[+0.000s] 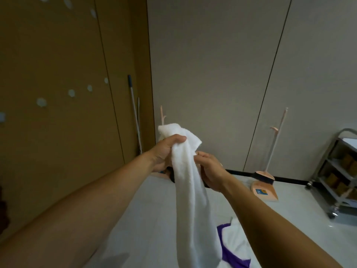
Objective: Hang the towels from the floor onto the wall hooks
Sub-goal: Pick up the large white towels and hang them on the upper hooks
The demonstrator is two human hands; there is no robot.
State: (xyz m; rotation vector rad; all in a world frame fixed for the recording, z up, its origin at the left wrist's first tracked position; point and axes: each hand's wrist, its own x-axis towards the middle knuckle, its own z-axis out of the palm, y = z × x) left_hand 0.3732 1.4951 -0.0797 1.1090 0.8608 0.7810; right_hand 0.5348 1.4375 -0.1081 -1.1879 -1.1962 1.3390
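A long white towel [193,190] hangs down in front of me, bunched at its top end. My left hand [166,149] grips that top end with curled fingers. My right hand [209,169] pinches the towel's edge just below and to the right. On the floor at the bottom right lie another white towel [234,242] and a purple cloth [231,260], partly hidden behind the hanging towel. Round white wall hooks [71,92] run in a row across the brown wall on the left, and more hooks [92,13] sit higher up.
A mop handle [135,115] leans in the corner. A pink broom and dustpan [264,187] stand against the grey wall. A metal trolley [340,175] with shelves is at the right. The floor is pale and glossy.
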